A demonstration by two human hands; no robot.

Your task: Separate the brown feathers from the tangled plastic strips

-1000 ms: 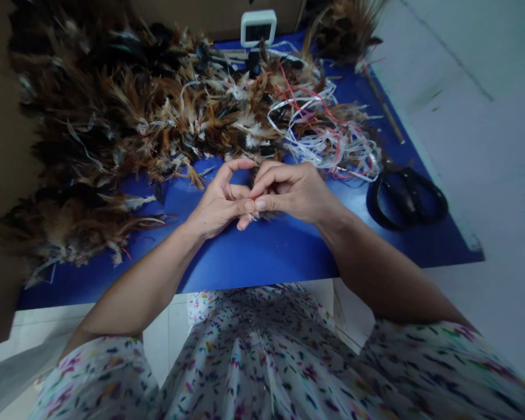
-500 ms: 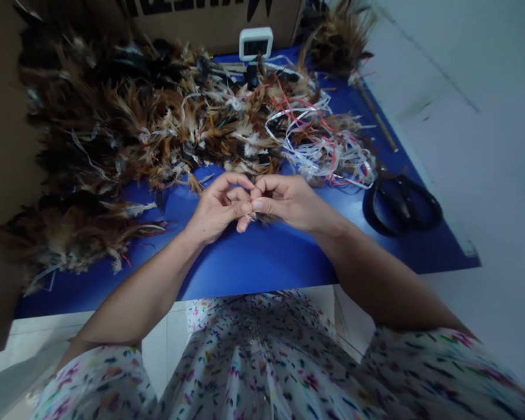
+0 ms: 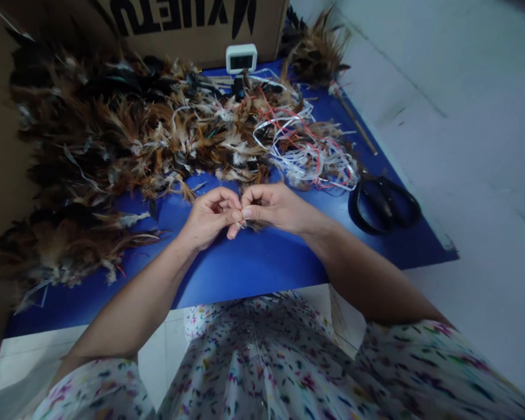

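My left hand and my right hand meet above the near part of the blue table, thumb tips touching. Both are closed in a pinch on a small tuft of feathers. Its brown-grey plumes show below my right fingers, and a pale end pokes out by the left fingertips. My fingers cover most of it; whether a thread is in them too, I cannot tell. Just beyond my hands lies a wide heap of brown, black and cream feathers. A tangle of white and red string rests on its right end.
Black-handled scissors lie to the right on the blue tabletop. Behind the heap stand a small white digital display and a cardboard box. A feather duster with a stick lies at the far right edge. Another feather bunch is at left.
The view has tilted up and turned slightly right, showing more of the box's lettering. My left index finger has curled in, and both hands have drawn closer together around the tuft.
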